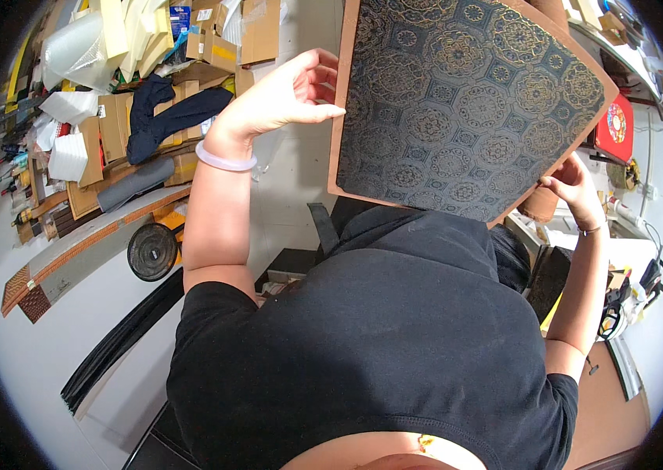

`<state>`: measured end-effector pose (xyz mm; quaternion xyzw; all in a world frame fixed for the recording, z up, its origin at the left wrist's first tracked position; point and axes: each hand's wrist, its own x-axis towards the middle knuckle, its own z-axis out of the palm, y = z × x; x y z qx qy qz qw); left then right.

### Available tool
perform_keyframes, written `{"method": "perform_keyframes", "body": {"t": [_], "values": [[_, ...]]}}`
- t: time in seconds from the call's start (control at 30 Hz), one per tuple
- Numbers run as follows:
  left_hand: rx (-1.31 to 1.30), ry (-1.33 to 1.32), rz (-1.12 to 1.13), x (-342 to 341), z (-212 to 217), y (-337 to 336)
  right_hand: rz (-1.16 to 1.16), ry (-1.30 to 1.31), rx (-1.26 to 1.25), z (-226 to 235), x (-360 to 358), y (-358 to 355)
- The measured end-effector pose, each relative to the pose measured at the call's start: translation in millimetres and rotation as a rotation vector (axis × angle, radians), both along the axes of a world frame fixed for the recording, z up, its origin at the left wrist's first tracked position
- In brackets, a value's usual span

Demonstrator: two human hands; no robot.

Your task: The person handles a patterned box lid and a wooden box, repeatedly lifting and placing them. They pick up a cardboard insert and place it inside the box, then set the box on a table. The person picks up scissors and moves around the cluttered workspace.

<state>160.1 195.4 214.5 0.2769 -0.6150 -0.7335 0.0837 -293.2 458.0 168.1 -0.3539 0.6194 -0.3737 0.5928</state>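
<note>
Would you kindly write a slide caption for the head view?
Left hand and right hand at the edges of a brown-bordered, medallion-patterned panel.

The board (464,117) is between the left hand (281,98) and the right hand (582,196). To the left, cloth (144,125) lies on cardboard (114,129).

Two hands (292,95) (580,194), one patterned panel (464,110), one lilac bangle (226,164)

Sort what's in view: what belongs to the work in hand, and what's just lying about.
In hand:
patterned dark panel with brown border
left hand at its left edge
right hand gripping its lower right edge

Lying about:
round black fan
grey roll
dark cloth
cardboard box
</note>
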Motion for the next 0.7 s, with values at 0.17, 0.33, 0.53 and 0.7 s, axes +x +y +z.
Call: {"method": "perform_keyframes", "body": {"t": [0.17,0.33,0.53,0.7], "values": [[-0.011,-0.03,-0.022,-2,-5,0,0.015,0.005,0.012,-8,-4,3],[0.044,-0.083,-0.006,-1,-14,-4,-0.023,0.004,0.015,-20,-7,9],[-0.059,-0.35,0.047,11,-22,-16,-0.003,-0.094,-0.034,-13,-5,2],[0.001,-0.243,0.174,4,-14,-6,-0.09,-0.243,-0.102,-33,-2,7]]}}
